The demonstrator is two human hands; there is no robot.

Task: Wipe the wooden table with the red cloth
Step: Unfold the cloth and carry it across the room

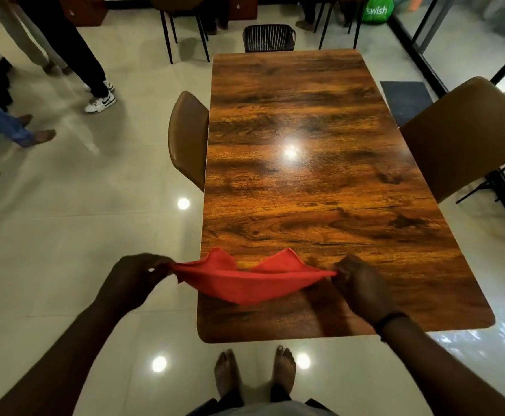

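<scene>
The glossy wooden table [311,163] stretches away from me, its near edge just in front of my bare feet. The red cloth [245,282] is stretched between both hands above the table's near left corner, sagging in the middle with two corners sticking up. My left hand [134,279] pinches the cloth's left end, out past the table's left edge over the floor. My right hand [361,283] pinches the right end above the tabletop; a dark band sits on that wrist.
Brown chairs stand at the table's left side [186,139] and right side [467,136]. A black slatted chair [268,37] is at the far end. Several people's legs [65,55] stand on the tiled floor at the upper left. A glass wall runs along the right.
</scene>
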